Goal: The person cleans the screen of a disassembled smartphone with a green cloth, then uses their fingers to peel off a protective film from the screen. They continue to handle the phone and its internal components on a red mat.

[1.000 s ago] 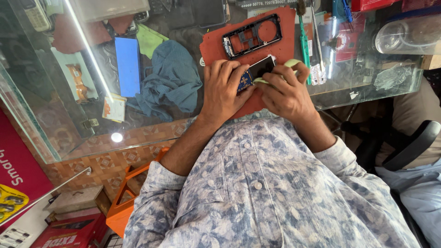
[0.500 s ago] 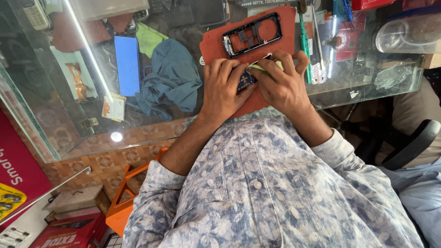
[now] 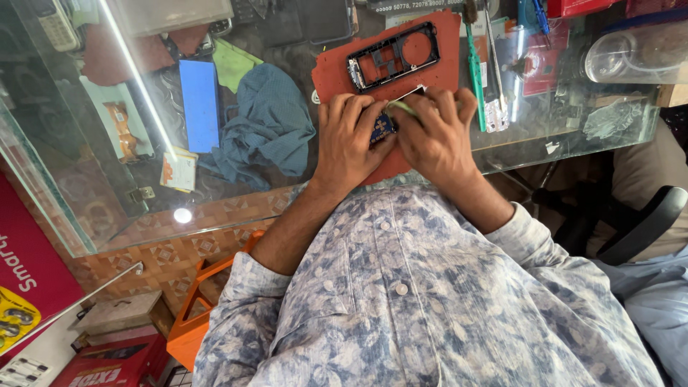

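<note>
My left hand (image 3: pixel 351 140) and my right hand (image 3: pixel 433 136) are pressed together over a small phone part (image 3: pixel 382 126), dark with a blue face, mostly hidden under my fingers. Both hands grip it above a red-brown work mat (image 3: pixel 337 72) lying on the glass counter (image 3: pixel 272 201). A pale green piece (image 3: pixel 403 107) shows between my right fingers. A black phone frame (image 3: pixel 393 56) lies on the mat just beyond my hands, apart from them.
A crumpled blue cloth (image 3: pixel 265 132), a blue rectangular panel (image 3: pixel 199 104) and a green-handled tool (image 3: pixel 474 68) lie on the counter. A clear plastic tub (image 3: pixel 631 54) stands at the far right. An orange stool (image 3: pixel 197 315) and a black chair (image 3: pixel 638 222) sit below.
My hands have closed in over the phone part, so it is now nearly covered. The view has shifted slightly; the black frame has stayed on the mat.
</note>
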